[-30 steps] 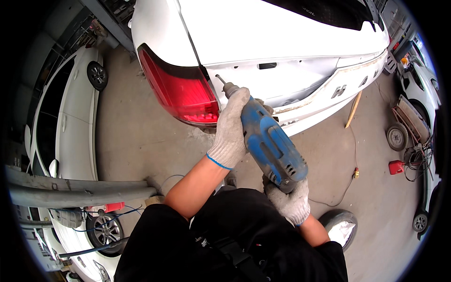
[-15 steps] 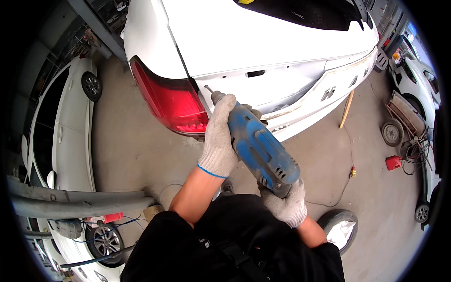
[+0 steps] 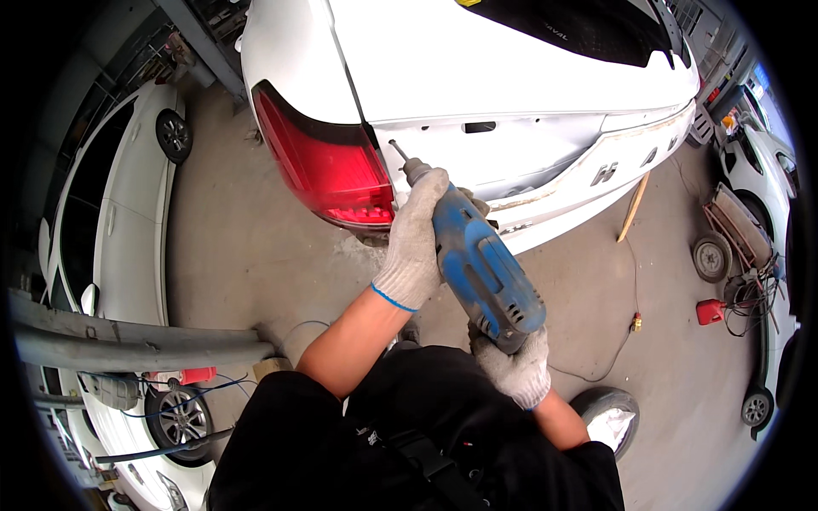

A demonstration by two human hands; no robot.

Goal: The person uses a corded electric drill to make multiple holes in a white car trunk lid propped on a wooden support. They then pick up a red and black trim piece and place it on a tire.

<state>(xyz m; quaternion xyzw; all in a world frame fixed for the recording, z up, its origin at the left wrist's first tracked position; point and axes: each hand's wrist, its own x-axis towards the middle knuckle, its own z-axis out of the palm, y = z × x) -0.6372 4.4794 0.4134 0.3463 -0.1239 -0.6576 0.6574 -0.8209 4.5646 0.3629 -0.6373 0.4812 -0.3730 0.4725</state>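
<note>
A dusty blue power drill (image 3: 490, 268) slants across the middle, its thin bit pointing away from me. My left hand (image 3: 416, 234), in a pale knitted glove with a blue cuff edge, is closed around the drill's front end. My right hand (image 3: 517, 368), gloved too, grips it at the rear; the handle and most of those fingers are hidden underneath. The bit's tip is at the white tailgate (image 3: 528, 140) of a car, just right of the red tail light (image 3: 328, 175). Whether it touches the metal I cannot tell.
Left of me stands a white car (image 3: 128, 196), with a thick grey post (image 3: 136, 341) nearer. A wooden stick (image 3: 632, 209) leans under the bumper. A cable (image 3: 609, 366) with a yellow connector and a tire (image 3: 626, 400) lie on the floor. Further right are a rusty cart (image 3: 734, 217) and red canister (image 3: 710, 312).
In my view, the car and drill tip have shifted slightly right and down. The bit remains by the tailgate's left edge, and both hands keep their hold.
</note>
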